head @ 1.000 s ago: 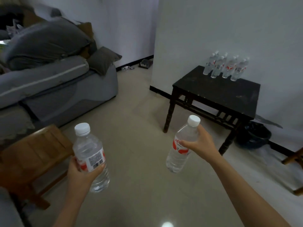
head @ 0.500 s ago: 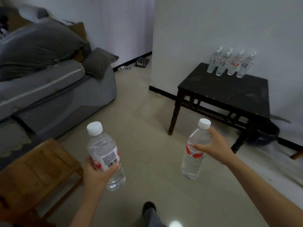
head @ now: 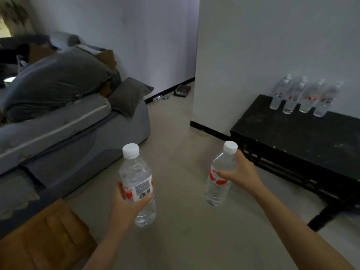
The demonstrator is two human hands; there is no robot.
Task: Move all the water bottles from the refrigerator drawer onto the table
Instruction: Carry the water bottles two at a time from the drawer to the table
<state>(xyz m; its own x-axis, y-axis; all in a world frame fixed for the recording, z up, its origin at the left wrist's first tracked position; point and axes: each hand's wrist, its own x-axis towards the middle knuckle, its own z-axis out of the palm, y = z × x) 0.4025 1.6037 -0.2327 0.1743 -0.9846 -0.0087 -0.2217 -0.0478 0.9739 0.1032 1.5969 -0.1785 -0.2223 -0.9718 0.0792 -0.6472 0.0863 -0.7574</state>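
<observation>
Carrying one clear plastic water bottle with a white cap (head: pixel 137 184) upright in the left hand (head: pixel 127 203) and another (head: pixel 221 174) in the right hand (head: pixel 240 174), both wrapped tight; the black wooden surface (head: pixel 303 137) lies at two o'clock, nearer the right hand.

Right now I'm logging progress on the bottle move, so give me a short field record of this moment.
left hand: grips left bottle, upright, cap on
right hand: grips right bottle, tilted slightly, cap on
table: black, against the wall, ahead on the right
table bottles: a blurred cluster standing at the back edge; at least four
placed yet: no, both held bottles are over the floor
sofa: grey, on the left
</observation>
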